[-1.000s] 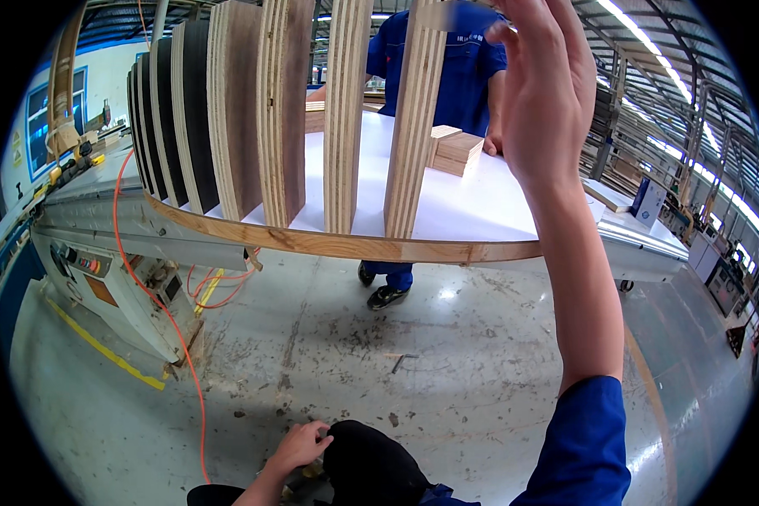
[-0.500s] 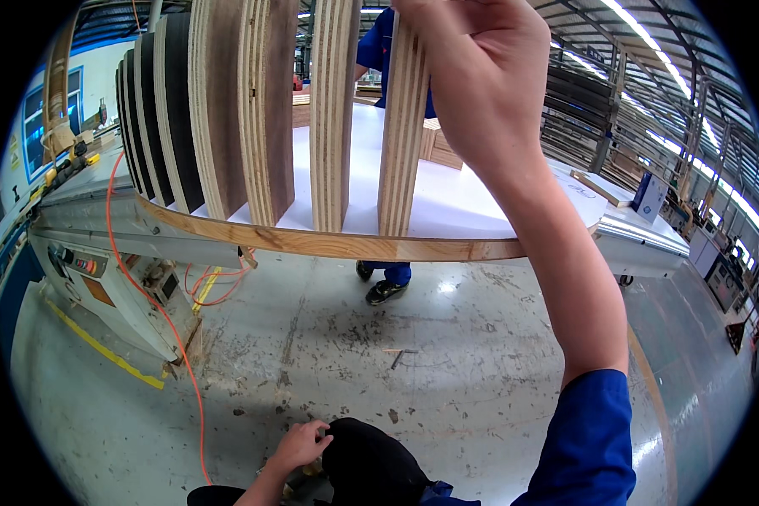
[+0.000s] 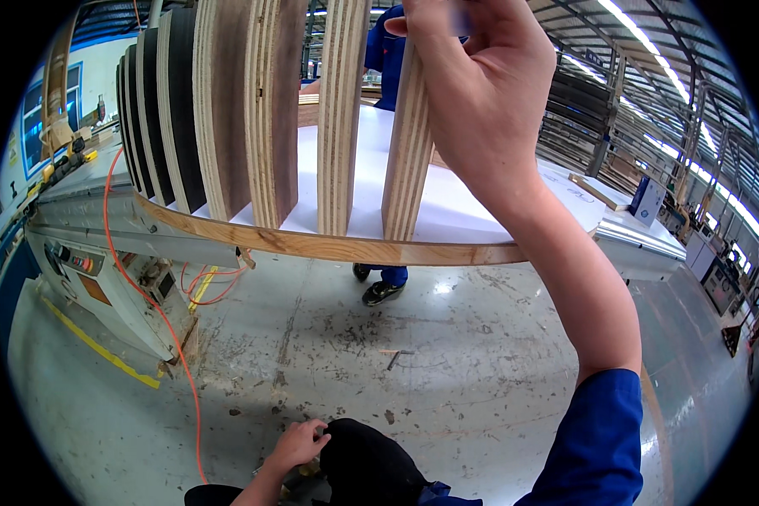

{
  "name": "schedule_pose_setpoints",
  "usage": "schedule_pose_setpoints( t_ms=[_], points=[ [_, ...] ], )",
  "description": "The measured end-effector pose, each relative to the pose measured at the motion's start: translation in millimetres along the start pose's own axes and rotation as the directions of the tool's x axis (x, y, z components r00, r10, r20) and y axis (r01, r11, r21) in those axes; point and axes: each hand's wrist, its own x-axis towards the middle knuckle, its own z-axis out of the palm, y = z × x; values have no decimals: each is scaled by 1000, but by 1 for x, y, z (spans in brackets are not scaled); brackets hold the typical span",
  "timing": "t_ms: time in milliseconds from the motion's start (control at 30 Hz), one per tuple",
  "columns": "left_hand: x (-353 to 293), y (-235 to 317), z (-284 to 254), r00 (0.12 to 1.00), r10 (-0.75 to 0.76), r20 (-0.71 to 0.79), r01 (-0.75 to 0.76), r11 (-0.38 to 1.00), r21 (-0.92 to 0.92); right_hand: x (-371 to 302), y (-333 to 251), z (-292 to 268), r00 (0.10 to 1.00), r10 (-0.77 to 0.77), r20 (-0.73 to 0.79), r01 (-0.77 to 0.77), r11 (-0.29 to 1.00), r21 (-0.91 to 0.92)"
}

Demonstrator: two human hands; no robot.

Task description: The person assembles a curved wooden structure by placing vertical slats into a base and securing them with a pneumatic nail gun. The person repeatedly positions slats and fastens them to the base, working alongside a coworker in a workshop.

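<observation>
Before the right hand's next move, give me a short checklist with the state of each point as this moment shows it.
1. Right hand at the rightmost board: ok, it is by the upper part.
2. Firm grip on that board: cannot tell, the fingertips are blurred or cut off at the top edge.
3. Boards standing on the white tabletop: ok, in a row, with gaps between the nearer ones.
4. Left hand clear of the boards: ok, it is low in the picture, away from them.
5. Co-worker clear of the boards: cannot tell, mostly hidden behind them.
6. Orange hose clear of the right hand: ok, far to the left.
</observation>
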Motion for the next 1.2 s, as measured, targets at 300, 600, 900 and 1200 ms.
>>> schedule_pose_setpoints(
  t_ms=[300, 600, 900, 1200],
  points=[
    [5, -13, 5, 996, -79, 38, 80, 996, -34, -2, -12, -2, 999, -3, 41, 1, 999, 39],
    [-13, -268, 185, 645, -460, 611, 277, 885, 374, 8, -10, 1, 997, -64, 38, 66, 996, -66],
    [-41, -228, 191, 655, -635, 410, 411, 754, 512, 2, 3, -16, 996, -76, 53, 82, 989, -122],
    [-33, -220, 186, 705, -637, 310, 486, 754, 442, 2, 6, -15, 993, -100, 56, 106, 987, -117]
  ],
)
